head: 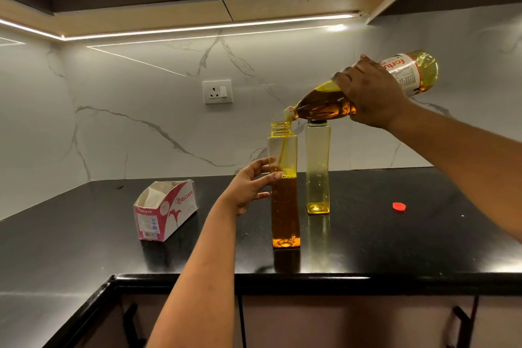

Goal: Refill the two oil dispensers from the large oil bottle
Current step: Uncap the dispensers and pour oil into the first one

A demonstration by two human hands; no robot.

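Observation:
My right hand (367, 93) grips the large oil bottle (327, 106), tilted mouth-down to the left, and a thin stream of golden oil runs from it into the open neck of the near dispenser (284, 206). That tall square clear dispenser stands upright on the black counter (84, 234), filled with oil to a little above half. My left hand (251, 186) steadies it, fingers spread against its left side at mid height. Just behind and to the right stands the second dispenser (318, 167), capped in black and holding only a thin layer of oil at its base.
A red bottle cap (399, 206) lies on the counter at the right. A white and maroon tissue box (165, 210) lies on the left. A wall socket (217, 91) sits on the marble backsplash. Cabinets hang overhead; the counter's front edge runs below the dispensers.

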